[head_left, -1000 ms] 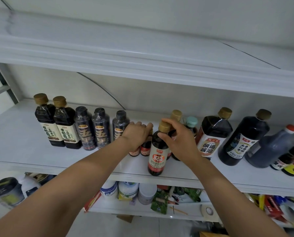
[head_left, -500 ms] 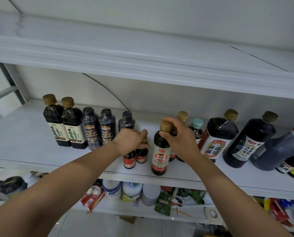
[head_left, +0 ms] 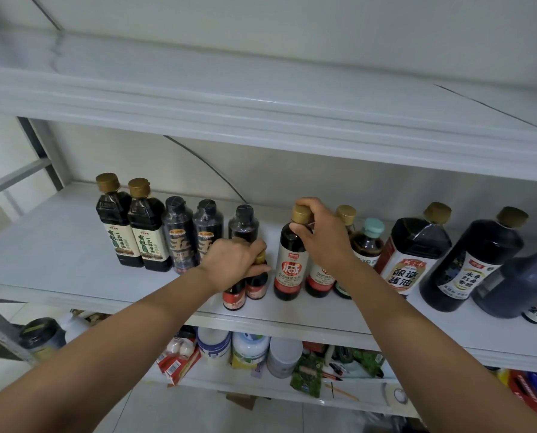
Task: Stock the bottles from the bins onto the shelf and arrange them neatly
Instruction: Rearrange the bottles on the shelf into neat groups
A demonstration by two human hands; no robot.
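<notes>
Left hand [head_left: 233,265] has drawn the small red-label bottles [head_left: 234,298] forward. A second ago the pair sat tucked against the rear row; now it stands near the front lip of the shelf [head_left: 58,245], fingers curled tight over both caps. Right hand [head_left: 323,242] keeps its grip on the tall red-label bottle [head_left: 290,267], fingers wrapped round the neck under the gold cap. That bottle is upright, just right of the pair and about where it was. This reads as lining up, not fresh stocking; no bins in view. A black-wrapped bottle [head_left: 243,223] stands directly behind the pair. A twin bottle [head_left: 320,281] and a teal-capped bottle [head_left: 370,242] crowd the right wrist, with the big jugs [head_left: 414,254] beyond, so any shift rightward is tight. Bare shelf lies left of the gold-capped pair [head_left: 114,220].
</notes>
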